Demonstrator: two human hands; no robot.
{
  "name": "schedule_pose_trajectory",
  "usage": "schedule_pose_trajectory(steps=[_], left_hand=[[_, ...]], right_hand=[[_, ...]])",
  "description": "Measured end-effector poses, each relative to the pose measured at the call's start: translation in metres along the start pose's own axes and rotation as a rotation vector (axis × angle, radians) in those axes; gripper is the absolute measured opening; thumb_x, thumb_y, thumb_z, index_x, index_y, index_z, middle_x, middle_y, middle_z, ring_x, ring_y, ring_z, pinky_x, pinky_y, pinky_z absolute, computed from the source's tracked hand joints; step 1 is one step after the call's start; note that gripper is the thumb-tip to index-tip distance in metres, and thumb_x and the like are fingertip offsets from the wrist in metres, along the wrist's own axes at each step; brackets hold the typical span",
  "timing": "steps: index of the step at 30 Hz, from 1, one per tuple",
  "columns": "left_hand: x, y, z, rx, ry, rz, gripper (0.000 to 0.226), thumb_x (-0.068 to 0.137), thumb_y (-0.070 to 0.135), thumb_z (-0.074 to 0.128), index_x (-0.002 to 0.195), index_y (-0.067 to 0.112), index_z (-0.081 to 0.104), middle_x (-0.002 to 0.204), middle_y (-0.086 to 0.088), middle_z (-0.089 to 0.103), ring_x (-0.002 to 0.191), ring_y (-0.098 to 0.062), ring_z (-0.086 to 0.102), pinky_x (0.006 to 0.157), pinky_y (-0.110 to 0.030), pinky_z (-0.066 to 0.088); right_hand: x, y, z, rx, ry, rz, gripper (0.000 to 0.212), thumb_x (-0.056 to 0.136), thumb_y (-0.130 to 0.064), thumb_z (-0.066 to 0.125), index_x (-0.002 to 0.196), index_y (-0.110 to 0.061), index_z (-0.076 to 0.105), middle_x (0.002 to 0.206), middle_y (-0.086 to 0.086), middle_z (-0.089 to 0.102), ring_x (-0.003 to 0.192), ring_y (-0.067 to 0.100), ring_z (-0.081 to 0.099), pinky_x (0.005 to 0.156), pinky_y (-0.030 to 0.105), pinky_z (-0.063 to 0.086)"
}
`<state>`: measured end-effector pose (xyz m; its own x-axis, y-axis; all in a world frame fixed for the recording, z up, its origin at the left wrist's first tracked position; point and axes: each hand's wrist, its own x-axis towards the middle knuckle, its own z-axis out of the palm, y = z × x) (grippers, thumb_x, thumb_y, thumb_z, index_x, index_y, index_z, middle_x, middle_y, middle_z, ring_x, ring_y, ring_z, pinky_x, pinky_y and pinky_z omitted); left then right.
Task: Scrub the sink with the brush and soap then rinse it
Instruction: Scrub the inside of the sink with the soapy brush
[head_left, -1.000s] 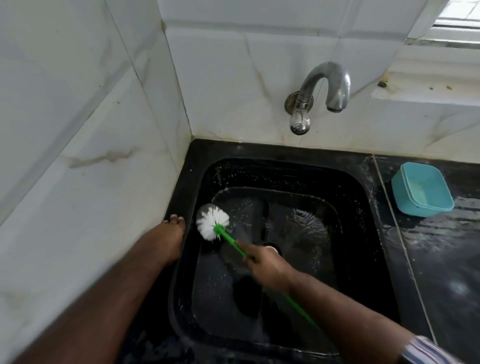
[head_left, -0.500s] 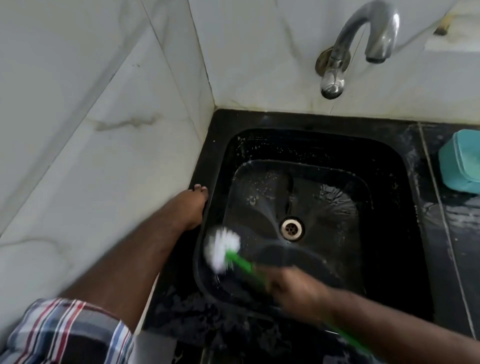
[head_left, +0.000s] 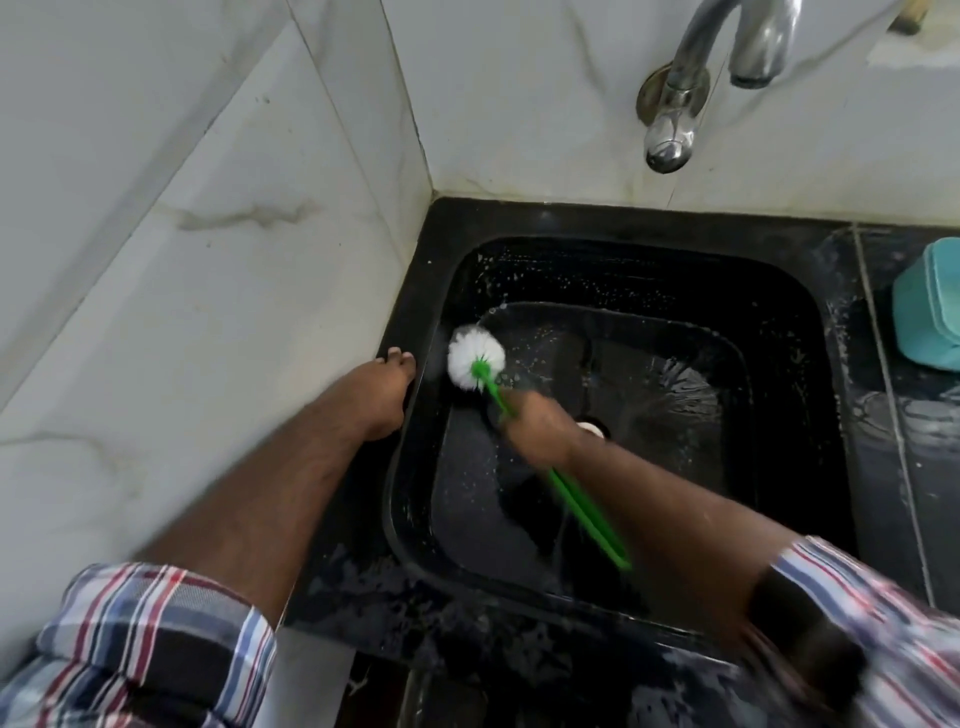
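A black square sink (head_left: 415, 312) fills the middle of the head view, wet and flecked with white soap spots. My right hand (head_left: 535, 423) is inside the basin, shut on the green handle of a brush (head_left: 476, 358). The brush's round white bristle head presses against the sink's left wall. The green handle runs back under my right forearm. My left hand (head_left: 382, 397) rests flat on the sink's left rim, fingers together, holding nothing. The drain (head_left: 592, 428) is mostly hidden behind my right hand.
A chrome tap (head_left: 675, 93) juts from the white marble back wall above the sink. A white marble wall runs close along the left. A teal plastic container (head_left: 930, 312) sits on the wet black counter at the right.
My right hand has pushed the brush from the sink's near left corner back toward the far part of the left wall. My left hand stays on the rim.
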<state>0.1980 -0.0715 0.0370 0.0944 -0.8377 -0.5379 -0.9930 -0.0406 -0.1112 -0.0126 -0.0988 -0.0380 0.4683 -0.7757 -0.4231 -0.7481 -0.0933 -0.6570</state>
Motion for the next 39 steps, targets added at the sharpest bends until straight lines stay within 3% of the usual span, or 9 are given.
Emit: schedule_pose_trajectory(steps=[5, 8, 12, 16, 20, 25, 29, 35, 39], left_hand=[[-0.003, -0.001, -0.001, -0.012, 0.014, -0.009, 0.072, 0.091, 0.004, 0.042, 0.156, 0.007, 0.013, 0.163, -0.017, 0.010, 0.141, -0.036, 0.034, 0.115, -0.043, 0.033], [-0.005, 0.000, -0.001, -0.021, 0.018, -0.021, 0.071, 0.091, 0.006, 0.044, 0.156, 0.007, 0.015, 0.163, -0.016, 0.012, 0.139, -0.037, 0.037, 0.114, -0.043, 0.035], [-0.006, 0.003, -0.002, -0.037, 0.023, -0.046, 0.072, 0.092, 0.007, 0.046, 0.157, 0.009, 0.014, 0.163, -0.013, 0.012, 0.140, -0.037, 0.036, 0.115, -0.041, 0.034], [-0.001, -0.001, 0.003, -0.032, 0.045, -0.035, 0.073, 0.092, 0.009, 0.051, 0.156, 0.008, 0.016, 0.162, -0.015, 0.016, 0.139, -0.039, 0.037, 0.113, -0.042, 0.035], [0.006, -0.004, 0.008, -0.020, 0.066, -0.024, 0.073, 0.091, 0.008, 0.052, 0.155, 0.006, 0.018, 0.161, -0.018, 0.018, 0.135, -0.042, 0.041, 0.110, -0.043, 0.039], [0.011, -0.007, 0.012, -0.009, 0.081, -0.022, 0.075, 0.090, 0.005, 0.052, 0.156, 0.007, 0.016, 0.162, -0.017, 0.015, 0.139, -0.041, 0.037, 0.113, -0.042, 0.036], [0.012, -0.006, 0.013, -0.004, 0.086, -0.036, 0.077, 0.090, 0.003, 0.051, 0.157, 0.010, 0.015, 0.163, -0.014, 0.011, 0.139, -0.041, 0.036, 0.113, -0.042, 0.034], [0.014, -0.008, 0.015, 0.007, 0.096, -0.015, 0.075, 0.091, 0.004, 0.052, 0.156, 0.007, 0.017, 0.162, -0.018, 0.013, 0.139, -0.042, 0.036, 0.114, -0.043, 0.035], [0.015, -0.008, 0.017, 0.001, 0.092, -0.022, 0.076, 0.091, 0.004, 0.053, 0.156, 0.009, 0.016, 0.163, -0.015, 0.012, 0.139, -0.042, 0.036, 0.113, -0.044, 0.036]], right_hand=[[-0.132, 0.020, -0.012, -0.171, -0.439, -0.154, 0.049, 0.094, -0.027, 0.050, 0.141, -0.041, 0.047, 0.132, -0.017, 0.060, 0.114, -0.001, 0.057, 0.096, 0.017, 0.043], [-0.135, 0.012, -0.043, -0.223, -0.461, -0.149, 0.050, 0.096, -0.023, 0.055, 0.142, -0.042, 0.046, 0.096, -0.037, 0.058, 0.074, -0.027, 0.051, 0.069, -0.004, 0.034], [-0.125, -0.002, -0.042, -0.270, -0.570, -0.139, 0.053, 0.097, -0.023, 0.049, 0.140, -0.052, 0.041, 0.057, -0.021, 0.054, 0.042, 0.002, 0.057, 0.046, 0.013, 0.046], [-0.157, 0.064, -0.098, -0.597, -0.871, 0.039, 0.053, 0.096, -0.025, 0.046, 0.137, -0.058, 0.039, 0.070, -0.004, 0.059, 0.052, 0.013, 0.056, 0.051, 0.030, 0.051], [-0.185, 0.098, -0.151, -1.041, -0.904, 0.124, 0.057, 0.091, -0.020, 0.041, 0.135, -0.057, 0.043, 0.089, -0.014, 0.064, 0.071, 0.001, 0.058, 0.064, 0.014, 0.046], [-0.147, 0.053, -0.055, -0.922, -0.751, -0.149, 0.031, 0.090, -0.020, 0.044, 0.115, -0.023, 0.063, 0.096, -0.001, 0.070, 0.084, 0.022, 0.066, 0.070, 0.023, 0.052], [-0.089, 0.000, 0.005, -0.570, -0.508, -0.243, 0.060, 0.076, -0.030, 0.036, 0.132, -0.034, 0.056, 0.120, 0.005, 0.068, 0.105, 0.029, 0.065, 0.092, 0.036, 0.052], [-0.152, 0.062, -0.073, -0.908, -0.874, -0.053, 0.032, 0.095, -0.023, 0.041, 0.121, -0.020, 0.060, 0.099, 0.002, 0.068, 0.080, 0.018, 0.064, 0.073, 0.029, 0.053], [-0.183, 0.102, -0.129, -1.158, -0.956, 0.137, 0.055, 0.089, -0.017, 0.036, 0.137, -0.039, 0.048, 0.112, 0.001, 0.067, 0.095, 0.018, 0.065, 0.082, 0.028, 0.052]])
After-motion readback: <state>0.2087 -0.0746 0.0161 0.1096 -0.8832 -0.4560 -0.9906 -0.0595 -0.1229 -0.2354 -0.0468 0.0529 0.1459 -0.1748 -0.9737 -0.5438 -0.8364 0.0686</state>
